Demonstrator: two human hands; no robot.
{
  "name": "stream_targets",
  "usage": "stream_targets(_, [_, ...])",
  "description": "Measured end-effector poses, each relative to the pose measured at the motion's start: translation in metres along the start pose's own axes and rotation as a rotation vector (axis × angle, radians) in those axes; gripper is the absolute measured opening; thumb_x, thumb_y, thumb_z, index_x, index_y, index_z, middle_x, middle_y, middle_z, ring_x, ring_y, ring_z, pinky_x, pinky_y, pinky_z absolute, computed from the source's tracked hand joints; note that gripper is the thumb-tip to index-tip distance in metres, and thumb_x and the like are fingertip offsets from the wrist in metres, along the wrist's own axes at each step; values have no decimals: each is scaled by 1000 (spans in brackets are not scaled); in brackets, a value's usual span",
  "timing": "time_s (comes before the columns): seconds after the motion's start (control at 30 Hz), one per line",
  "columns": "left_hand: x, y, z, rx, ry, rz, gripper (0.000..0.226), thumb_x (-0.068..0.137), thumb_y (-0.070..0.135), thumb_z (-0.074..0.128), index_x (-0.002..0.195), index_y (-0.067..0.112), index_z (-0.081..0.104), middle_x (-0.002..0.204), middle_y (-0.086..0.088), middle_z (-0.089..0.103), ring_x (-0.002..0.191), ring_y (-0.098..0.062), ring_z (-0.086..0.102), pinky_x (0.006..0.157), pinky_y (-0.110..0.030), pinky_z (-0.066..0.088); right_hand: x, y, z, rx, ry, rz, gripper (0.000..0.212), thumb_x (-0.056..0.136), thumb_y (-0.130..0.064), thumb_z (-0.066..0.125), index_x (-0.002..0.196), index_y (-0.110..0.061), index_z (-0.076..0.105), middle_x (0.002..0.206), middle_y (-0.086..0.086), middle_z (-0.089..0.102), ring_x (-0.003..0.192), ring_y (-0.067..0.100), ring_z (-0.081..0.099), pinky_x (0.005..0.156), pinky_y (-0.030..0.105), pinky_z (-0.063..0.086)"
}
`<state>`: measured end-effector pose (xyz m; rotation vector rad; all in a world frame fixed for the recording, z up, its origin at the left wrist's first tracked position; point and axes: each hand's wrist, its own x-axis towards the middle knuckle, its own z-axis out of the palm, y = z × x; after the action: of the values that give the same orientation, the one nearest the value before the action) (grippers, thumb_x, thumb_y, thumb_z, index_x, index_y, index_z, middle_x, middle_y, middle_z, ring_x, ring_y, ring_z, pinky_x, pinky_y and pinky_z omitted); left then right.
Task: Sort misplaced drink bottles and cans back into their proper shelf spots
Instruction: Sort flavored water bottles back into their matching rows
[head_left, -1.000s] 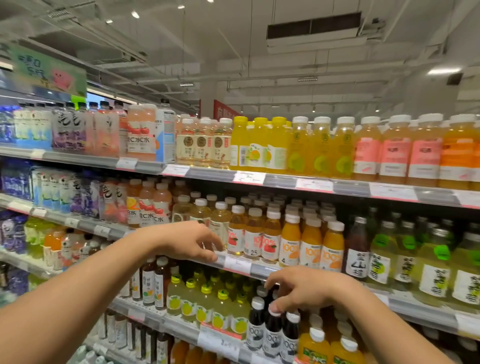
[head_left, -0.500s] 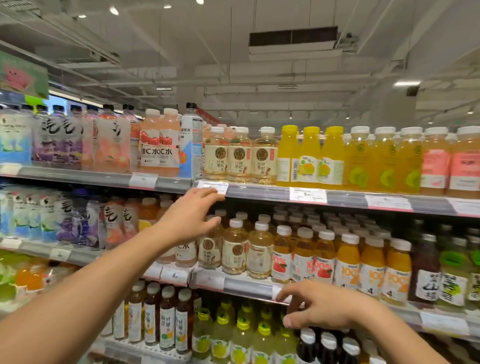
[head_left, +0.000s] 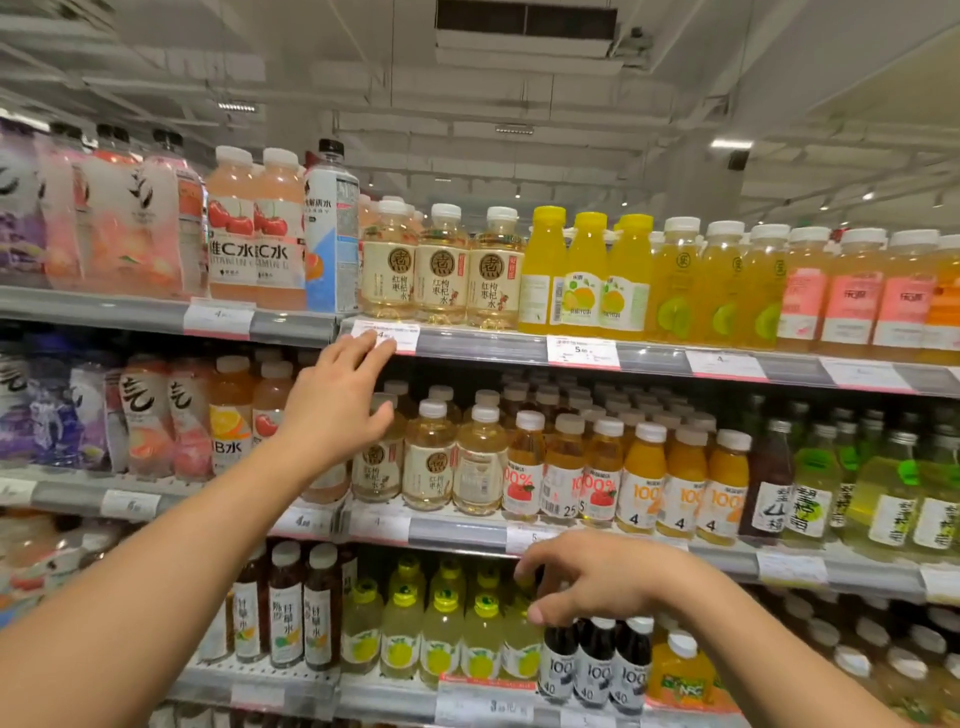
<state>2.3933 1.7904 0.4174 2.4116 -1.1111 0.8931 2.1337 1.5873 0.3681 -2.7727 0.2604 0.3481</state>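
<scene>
My left hand (head_left: 337, 400) is raised with its fingers spread, empty, its fingertips at the price strip of the top shelf (head_left: 467, 345). Just above it stands a tall white-and-blue bottle with a black cap (head_left: 330, 228), between pink cherry bottles (head_left: 254, 228) and pale jujube-tea bottles (head_left: 441, 265). More jujube-tea bottles (head_left: 434, 462) stand on the middle shelf behind this hand. My right hand (head_left: 597, 577) hovers lower with loosely curled fingers, holding nothing, in front of yellow-capped lemon bottles (head_left: 441, 634) and dark bottles (head_left: 592, 665).
Yellow and orange juice bottles (head_left: 587, 275) fill the top shelf to the right. Apple and orange juices (head_left: 644, 478) line the middle shelf, with green-capped bottles (head_left: 883, 493) further right. Pink and purple bottles (head_left: 104, 218) crowd the left bays. Brown tea bottles (head_left: 285, 608) stand at lower left.
My left hand has risen from the middle shelf edge to the top shelf's price strip. My right hand stayed low by the third shelf. The view tilted up and closer.
</scene>
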Motion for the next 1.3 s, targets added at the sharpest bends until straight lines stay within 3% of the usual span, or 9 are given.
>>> stream_targets(0.2, [-1, -2, -7, -77, -37, -35, 74, 89, 34, 61, 156, 36, 28, 162, 6, 28, 146, -23, 24, 104, -48, 49, 3, 8, 12, 18, -13, -74, 59, 95, -56, 66, 148, -36, 50, 130, -12, 62, 116, 13, 62, 104, 34, 50])
stream_targets(0.4, [2, 1, -15, -187, -98, -70, 77, 87, 19, 61, 155, 36, 32, 162, 6, 27, 146, -23, 25, 113, -48, 39, 14, 9, 33, 34, -57, -137, 61, 93, -60, 66, 146, -35, 51, 134, -5, 63, 117, 17, 61, 104, 37, 49])
stream_targets(0.57, [3, -12, -26, -251, -184, -37, 79, 86, 7, 57, 155, 36, 33, 165, 9, 23, 150, -19, 22, 121, -43, 30, 24, -12, 45, 52, -65, -176, 57, 94, -56, 67, 145, -34, 53, 129, -6, 64, 112, 14, 62, 99, 31, 50])
stream_targets(0.73, [-4, -20, -22, -256, -172, 21, 82, 87, 13, 59, 157, 39, 25, 167, 15, 16, 153, -10, 12, 123, -42, 28, 29, -33, 23, 56, -15, -157, 56, 91, -58, 69, 142, -39, 56, 132, -14, 64, 118, 6, 61, 107, 32, 50])
stream_targets(0.93, [-5, -43, -27, -62, -137, 212, 76, 92, 30, 54, 159, 36, 17, 167, 11, 16, 152, -14, 17, 115, -41, 39, 50, -87, 0, -21, 202, -162, 48, 94, -53, 68, 138, -34, 60, 127, -16, 68, 110, 2, 64, 100, 28, 55])
stream_targets(1.03, [-2, -82, -39, 46, -7, 205, 66, 93, 34, 50, 156, 31, 31, 160, 2, 36, 143, -21, 37, 109, -42, 43, 69, -132, -22, -102, 404, -213, 40, 95, -49, 67, 130, -31, 65, 121, -19, 67, 99, -3, 64, 86, 19, 56])
stream_targets(1.13, [0, -133, -43, 41, 125, 99, 53, 93, 34, 53, 144, 22, 50, 144, -1, 52, 126, -23, 51, 97, -39, 49, 90, -179, -63, -99, 609, -254, 33, 96, -40, 69, 125, -25, 69, 117, -11, 72, 97, 2, 67, 87, 22, 58])
stream_targets(1.23, [-3, -177, -32, 19, 165, 100, 44, 89, 31, 59, 133, 22, 61, 123, 0, 58, 103, -24, 60, 74, -36, 51, 112, -221, -112, -79, 831, -272, 35, 96, -34, 70, 128, -20, 69, 122, -5, 73, 99, 8, 70, 88, 26, 58])
stream_targets(1.3, [-3, -197, -23, -28, 203, 132, 45, 85, 27, 63, 130, 23, 63, 114, 1, 58, 98, -24, 59, 69, -36, 51, 126, -247, -145, -97, 970, -276, 36, 97, -32, 68, 130, -19, 68, 125, -4, 72, 98, 8, 69, 86, 25, 57])
